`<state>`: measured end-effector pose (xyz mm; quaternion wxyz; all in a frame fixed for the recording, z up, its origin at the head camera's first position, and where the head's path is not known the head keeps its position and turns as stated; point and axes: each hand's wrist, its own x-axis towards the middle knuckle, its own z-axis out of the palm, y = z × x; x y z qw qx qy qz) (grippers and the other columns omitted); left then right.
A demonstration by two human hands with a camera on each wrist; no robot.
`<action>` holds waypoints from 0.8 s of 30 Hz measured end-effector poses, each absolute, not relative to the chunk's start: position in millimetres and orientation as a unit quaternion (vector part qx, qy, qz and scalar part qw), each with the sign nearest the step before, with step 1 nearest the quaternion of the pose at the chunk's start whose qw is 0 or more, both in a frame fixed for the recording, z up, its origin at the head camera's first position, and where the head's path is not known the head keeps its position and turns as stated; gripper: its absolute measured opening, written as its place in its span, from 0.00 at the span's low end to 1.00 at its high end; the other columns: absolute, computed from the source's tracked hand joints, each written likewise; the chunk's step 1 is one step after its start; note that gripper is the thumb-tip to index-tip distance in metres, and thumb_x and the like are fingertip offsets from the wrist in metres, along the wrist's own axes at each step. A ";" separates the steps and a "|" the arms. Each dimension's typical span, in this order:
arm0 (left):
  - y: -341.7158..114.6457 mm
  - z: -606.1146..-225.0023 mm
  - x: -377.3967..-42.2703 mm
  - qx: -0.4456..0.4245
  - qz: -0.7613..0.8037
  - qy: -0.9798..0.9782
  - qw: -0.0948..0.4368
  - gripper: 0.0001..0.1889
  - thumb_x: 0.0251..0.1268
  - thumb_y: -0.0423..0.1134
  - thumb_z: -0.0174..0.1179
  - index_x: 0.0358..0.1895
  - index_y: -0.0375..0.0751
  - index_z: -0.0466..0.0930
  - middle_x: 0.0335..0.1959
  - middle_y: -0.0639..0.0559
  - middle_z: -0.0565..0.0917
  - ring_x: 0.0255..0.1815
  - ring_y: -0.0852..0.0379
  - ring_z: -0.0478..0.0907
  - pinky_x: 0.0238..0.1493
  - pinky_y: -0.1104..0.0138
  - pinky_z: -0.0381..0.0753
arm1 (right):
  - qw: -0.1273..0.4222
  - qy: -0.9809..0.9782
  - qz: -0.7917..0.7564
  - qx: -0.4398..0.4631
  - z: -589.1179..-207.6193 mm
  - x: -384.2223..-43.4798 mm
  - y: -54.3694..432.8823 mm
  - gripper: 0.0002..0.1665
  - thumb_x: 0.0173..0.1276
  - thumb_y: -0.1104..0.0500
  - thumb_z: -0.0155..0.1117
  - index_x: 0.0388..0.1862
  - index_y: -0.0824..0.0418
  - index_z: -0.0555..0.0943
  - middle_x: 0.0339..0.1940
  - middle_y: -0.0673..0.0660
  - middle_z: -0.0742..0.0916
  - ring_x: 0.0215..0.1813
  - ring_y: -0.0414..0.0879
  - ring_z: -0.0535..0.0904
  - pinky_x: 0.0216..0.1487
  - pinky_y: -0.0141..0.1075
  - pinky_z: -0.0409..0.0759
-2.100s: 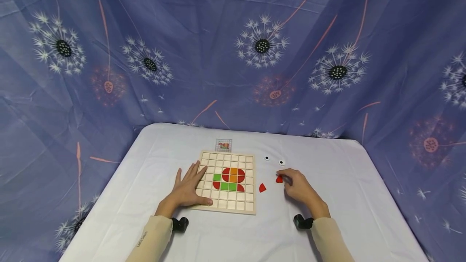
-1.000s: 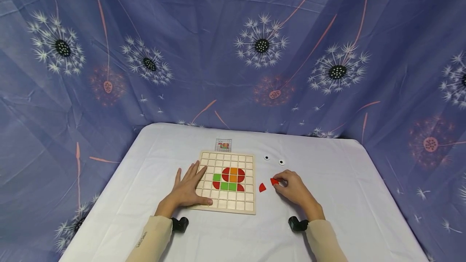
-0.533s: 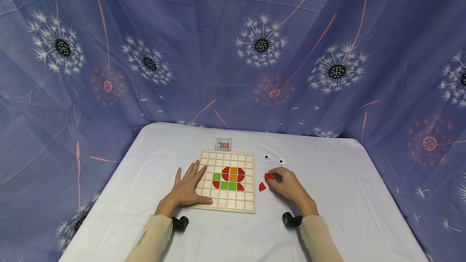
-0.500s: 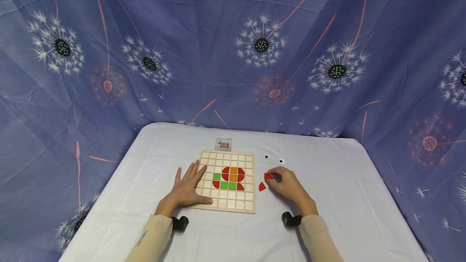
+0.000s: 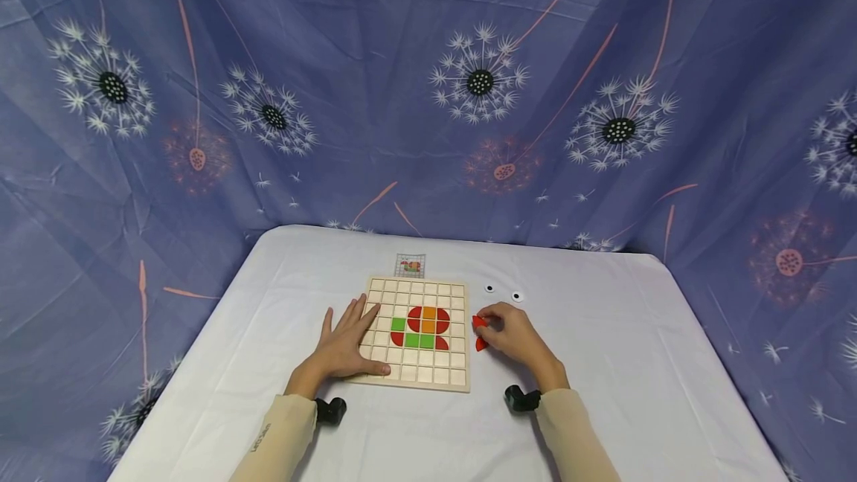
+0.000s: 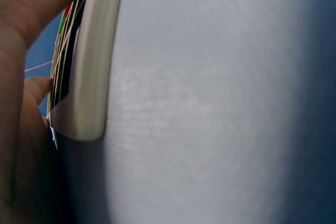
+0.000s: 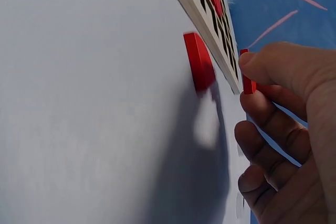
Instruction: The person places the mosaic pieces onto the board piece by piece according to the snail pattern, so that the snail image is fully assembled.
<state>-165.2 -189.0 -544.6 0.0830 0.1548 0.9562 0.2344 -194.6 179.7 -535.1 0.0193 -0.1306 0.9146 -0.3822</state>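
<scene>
Head view: fingers spread, the left hand (image 5: 340, 352) rests on the gridded board (image 5: 443, 378); uneven pressure there could skew it. Just right of it, a loose red wedge (image 5: 480, 345) lies on the white cloth (image 5: 602, 296); the right hand (image 5: 514, 333), pinching a second red wedge (image 5: 477, 321) just beyond, could bump it, or that narrow grip could slip. Two eye discs (image 5: 516, 296) lie farther off.
</scene>
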 end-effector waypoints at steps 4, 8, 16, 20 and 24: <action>-189.2 -545.2 -165.3 0.156 0.231 0.957 0.080 0.69 0.39 0.75 0.74 0.84 0.46 0.51 0.86 0.38 0.43 0.86 0.36 0.41 0.78 0.32 0.27 | 0.023 0.910 -0.392 -0.135 -534.5 -196.1 171.2 0.11 0.65 0.60 0.75 0.46 0.57 0.88 0.44 0.49 0.88 0.47 0.43 0.81 0.56 0.45 0.82; -189.7 -547.2 -165.8 0.158 0.230 0.957 0.076 0.69 0.39 0.75 0.74 0.84 0.45 0.52 0.86 0.37 0.43 0.86 0.35 0.41 0.78 0.32 0.27 | 0.019 0.912 -0.386 -0.138 -533.9 -197.1 163.6 0.11 0.65 0.60 0.75 0.46 0.57 0.88 0.44 0.48 0.88 0.47 0.42 0.81 0.55 0.44 0.83; -189.1 -546.6 -165.7 0.152 0.226 0.959 0.083 0.70 0.38 0.76 0.73 0.84 0.47 0.50 0.86 0.39 0.42 0.86 0.37 0.40 0.78 0.33 0.27 | 0.022 0.908 -0.393 -0.143 -533.7 -199.4 150.3 0.12 0.65 0.60 0.75 0.48 0.57 0.88 0.44 0.49 0.88 0.47 0.42 0.81 0.57 0.45 0.82; -189.0 -546.4 -165.8 0.151 0.226 0.959 0.086 0.70 0.38 0.76 0.73 0.85 0.48 0.50 0.86 0.39 0.42 0.87 0.37 0.39 0.79 0.33 0.27 | 0.023 0.906 -0.397 -0.147 -534.2 -201.0 140.4 0.13 0.66 0.59 0.74 0.48 0.58 0.88 0.43 0.50 0.88 0.46 0.42 0.80 0.56 0.45 0.81; -188.8 -546.6 -166.2 0.154 0.230 0.957 0.083 0.69 0.38 0.76 0.73 0.84 0.47 0.51 0.86 0.38 0.43 0.86 0.36 0.40 0.78 0.32 0.27 | 0.029 0.902 -0.403 -0.154 -533.9 -202.7 128.4 0.13 0.67 0.59 0.73 0.49 0.59 0.88 0.45 0.51 0.88 0.46 0.41 0.81 0.55 0.44 0.82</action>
